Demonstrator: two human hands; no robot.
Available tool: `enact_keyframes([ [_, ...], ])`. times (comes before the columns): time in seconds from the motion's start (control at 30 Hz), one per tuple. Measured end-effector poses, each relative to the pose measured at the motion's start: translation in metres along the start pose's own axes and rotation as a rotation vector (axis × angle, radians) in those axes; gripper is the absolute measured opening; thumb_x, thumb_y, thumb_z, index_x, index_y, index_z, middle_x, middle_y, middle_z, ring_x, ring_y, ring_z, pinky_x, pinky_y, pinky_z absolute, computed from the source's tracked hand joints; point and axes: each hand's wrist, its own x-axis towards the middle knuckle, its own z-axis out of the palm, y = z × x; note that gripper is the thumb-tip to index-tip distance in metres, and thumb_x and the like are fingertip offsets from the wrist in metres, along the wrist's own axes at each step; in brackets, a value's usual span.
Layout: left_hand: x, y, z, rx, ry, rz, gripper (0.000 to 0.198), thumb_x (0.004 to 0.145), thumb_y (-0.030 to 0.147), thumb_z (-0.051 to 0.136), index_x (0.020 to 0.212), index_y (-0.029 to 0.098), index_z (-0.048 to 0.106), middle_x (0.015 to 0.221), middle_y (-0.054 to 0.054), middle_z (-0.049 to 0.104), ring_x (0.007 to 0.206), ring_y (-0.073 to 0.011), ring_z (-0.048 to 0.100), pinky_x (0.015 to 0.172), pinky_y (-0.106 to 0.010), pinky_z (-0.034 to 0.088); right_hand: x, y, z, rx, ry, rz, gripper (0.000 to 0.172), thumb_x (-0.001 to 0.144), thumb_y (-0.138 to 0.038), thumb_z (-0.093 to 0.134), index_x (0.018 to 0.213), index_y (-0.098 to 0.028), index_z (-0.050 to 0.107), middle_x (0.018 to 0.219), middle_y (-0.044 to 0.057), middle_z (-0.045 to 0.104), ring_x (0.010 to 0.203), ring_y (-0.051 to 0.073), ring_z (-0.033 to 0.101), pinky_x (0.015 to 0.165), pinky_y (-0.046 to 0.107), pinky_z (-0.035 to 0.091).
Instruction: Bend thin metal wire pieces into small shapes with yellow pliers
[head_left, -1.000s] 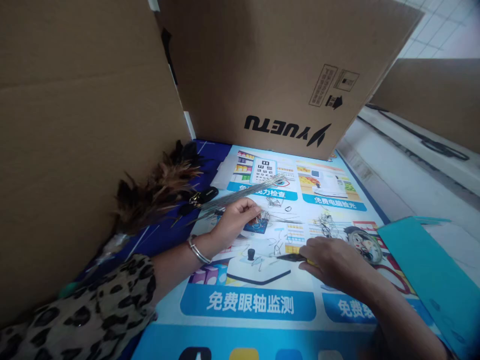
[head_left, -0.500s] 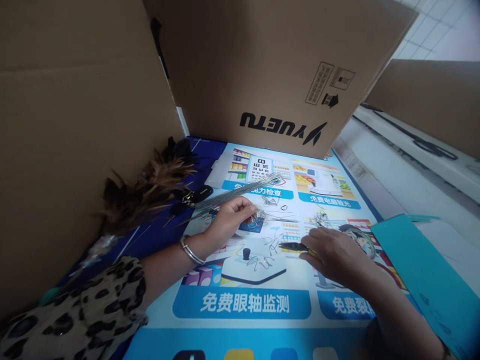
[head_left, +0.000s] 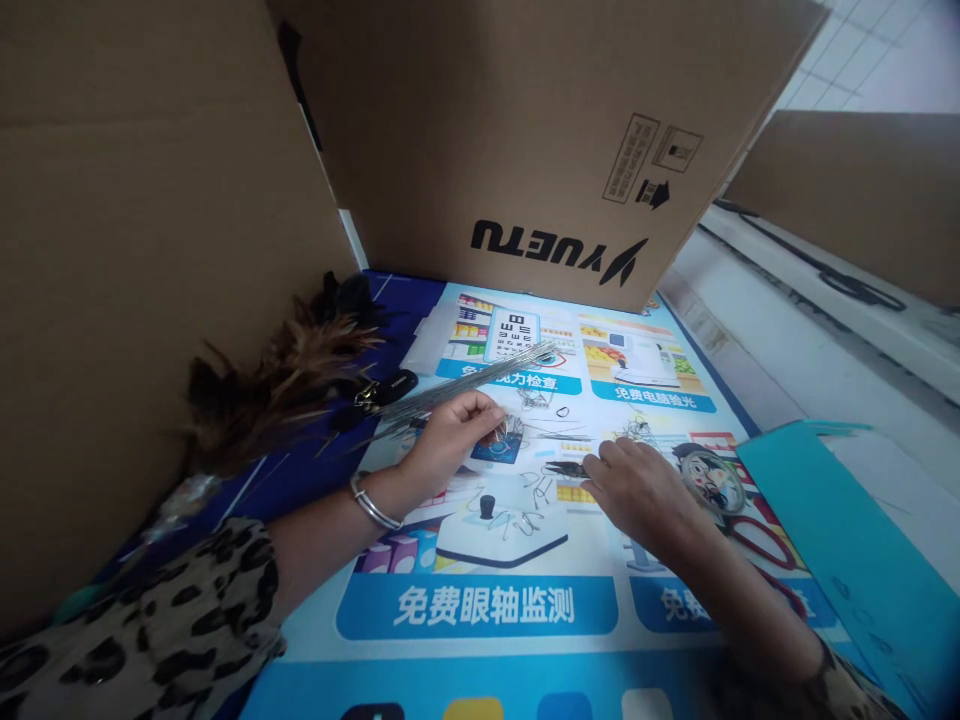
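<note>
My left hand (head_left: 454, 440) rests on a printed poster (head_left: 487, 600), its fingers pinched on a small bent wire piece (head_left: 510, 428). A silver bangle sits on that wrist. My right hand (head_left: 637, 490) is closed round small dark pliers (head_left: 566, 468), whose tip points left toward the left hand. A bundle of long straight wires (head_left: 480, 378) lies just behind my left hand. Several small bent wire pieces (head_left: 525, 500) lie scattered on the poster between and behind both hands.
A large cardboard box (head_left: 525, 140) stands at the back and a cardboard wall (head_left: 135, 250) at the left. A feather duster (head_left: 277, 380) and a dark key fob (head_left: 386, 388) lie left. A teal folder (head_left: 847, 560) lies right, scissors (head_left: 739, 510) beside it.
My right hand has moved the pliers up and left, closer to my left hand. The left hand has stayed in place on its wire piece. The view has shifted slightly.
</note>
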Motion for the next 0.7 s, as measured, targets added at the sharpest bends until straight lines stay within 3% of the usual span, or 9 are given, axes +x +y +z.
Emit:
enact_keyframes([
  [0.27,0.0,0.002,0.001,-0.023,0.005,0.009,0.016,0.076,0.029,0.058,0.07,0.015,0.054,0.063,0.001,0.055,0.058,-0.0092,0.05,0.054,-0.022,0.038,-0.004,0.01,-0.008,-0.03,-0.014,-0.011,0.009,0.083,-0.024,0.052,0.084,-0.018,0.058,0.078,0.005,0.055,0.071,0.017,0.047,0.059,0.027,0.03],
  [0.7,-0.001,0.003,0.001,0.016,0.007,0.021,0.017,0.076,0.032,0.058,0.07,0.016,0.054,0.064,0.0,0.055,0.059,-0.0102,0.051,0.055,-0.023,0.04,-0.005,-0.005,-0.015,0.033,-0.012,-0.154,0.014,0.086,-0.024,0.046,0.077,-0.017,0.055,0.077,0.005,0.053,0.07,0.016,0.044,0.061,0.028,0.028],
])
